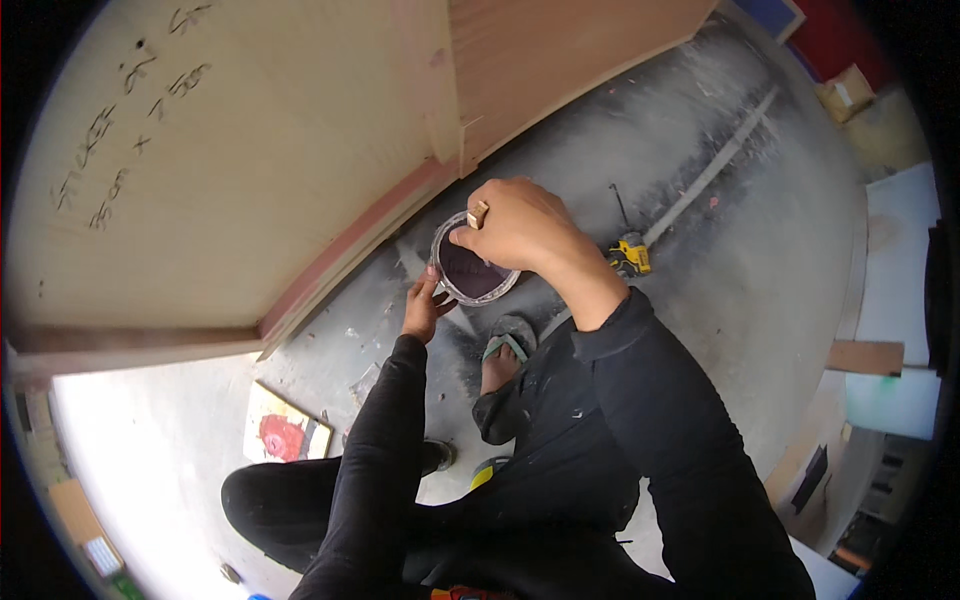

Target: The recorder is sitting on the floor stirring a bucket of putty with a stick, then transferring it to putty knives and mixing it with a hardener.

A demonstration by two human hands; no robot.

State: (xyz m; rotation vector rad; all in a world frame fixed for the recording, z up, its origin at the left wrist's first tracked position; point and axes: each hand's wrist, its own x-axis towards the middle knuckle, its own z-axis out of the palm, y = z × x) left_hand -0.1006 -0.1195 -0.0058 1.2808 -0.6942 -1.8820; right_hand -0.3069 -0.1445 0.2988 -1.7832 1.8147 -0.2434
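Observation:
A round, pale-rimmed tub (pixel 440 240) stands on the floor close to the wooden panel's lower edge. Dark purplish-brown paste or powder (pixel 470 272) fills much of it. My left hand (pixel 424 308) grips the tub's near left rim, thumb and fingertips at its side. Over the tub's opening, my right hand (pixel 515 222) is closed around a wooden-handled tool (pixel 478 214). Only the tan butt end of its handle pokes out of the fist; the working end is hidden by the hand, so its kind cannot be told.
Large wooden panels (pixel 250 170) rise at the upper left, with handwriting on one. A yellow-and-black power drill (pixel 631 254) with a long bit lies right of the tub. A stained white-and-red board (pixel 284 425) lies lower left. My sandalled foot (pixel 503 362) is just below the tub.

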